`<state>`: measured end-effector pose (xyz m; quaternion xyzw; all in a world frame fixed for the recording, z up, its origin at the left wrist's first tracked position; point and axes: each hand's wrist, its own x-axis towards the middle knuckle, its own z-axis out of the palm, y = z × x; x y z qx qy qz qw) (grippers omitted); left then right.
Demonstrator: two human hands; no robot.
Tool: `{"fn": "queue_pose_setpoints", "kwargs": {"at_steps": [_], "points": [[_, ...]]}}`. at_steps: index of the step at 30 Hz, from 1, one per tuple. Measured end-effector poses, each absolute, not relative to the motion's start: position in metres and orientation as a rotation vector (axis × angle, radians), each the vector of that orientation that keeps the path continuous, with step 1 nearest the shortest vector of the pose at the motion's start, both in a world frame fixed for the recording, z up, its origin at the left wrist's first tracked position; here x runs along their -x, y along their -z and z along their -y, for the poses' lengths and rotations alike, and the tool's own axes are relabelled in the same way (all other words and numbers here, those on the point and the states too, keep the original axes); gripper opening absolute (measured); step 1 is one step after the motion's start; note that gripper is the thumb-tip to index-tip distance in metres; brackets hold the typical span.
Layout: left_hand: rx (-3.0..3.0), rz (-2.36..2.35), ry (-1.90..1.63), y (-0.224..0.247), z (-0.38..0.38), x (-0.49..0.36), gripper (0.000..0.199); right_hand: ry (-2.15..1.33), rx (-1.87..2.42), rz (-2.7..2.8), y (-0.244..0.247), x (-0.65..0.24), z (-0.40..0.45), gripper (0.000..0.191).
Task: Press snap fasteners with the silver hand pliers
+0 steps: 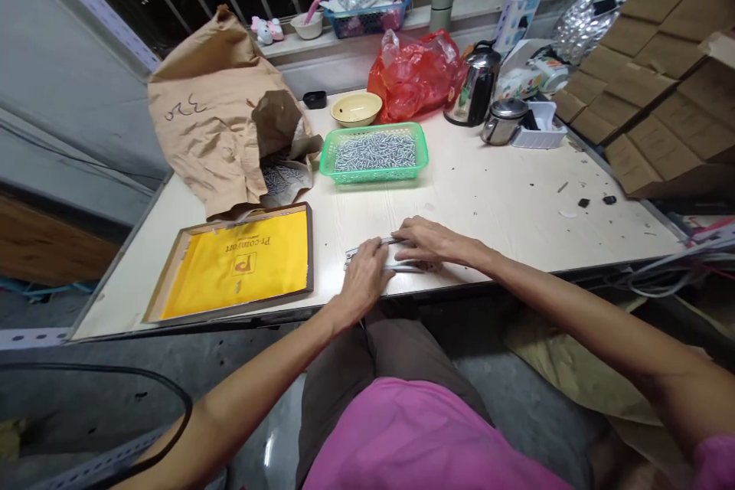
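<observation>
Close to the table's front edge lies a flat silvery metal piece (393, 253) with raised long edges, possibly a rail; its exact kind is hard to make out. My left hand (364, 273) is closed over its left end, thumb and fingers gripping the sides. Over the right part, my right hand (426, 240) rests with bent fingers on the metal, and these fingers hide much of that end. Beyond the hands stands a green plastic basket (374, 175) filled with many small shiny metal pins (376, 149).
Left of my hands is a shallow tray holding a yellow printed cloth (241, 260). Behind it, a brown paper bag (212, 122) spills more metal pieces. A yellow bowl (356, 109), red plastic bag (410, 80) and kettle (475, 86) stand at the back; cardboard (660, 76) at right.
</observation>
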<state>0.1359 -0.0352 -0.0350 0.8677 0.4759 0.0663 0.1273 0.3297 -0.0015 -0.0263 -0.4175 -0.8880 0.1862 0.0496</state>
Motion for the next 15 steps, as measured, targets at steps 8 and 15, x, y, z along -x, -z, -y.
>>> {"fn": "queue_pose_setpoints", "kwargs": {"at_steps": [8,15], "points": [[-2.528,-1.184,-0.483,0.068,0.079,-0.148,0.038,-0.086,1.378,2.726,0.050,-0.328,-0.034,0.021],[-2.504,-1.166,-0.572,0.073,0.074,-0.148,0.035,-0.289,1.209,2.846,0.022,-0.279,-0.026,0.019]]}}
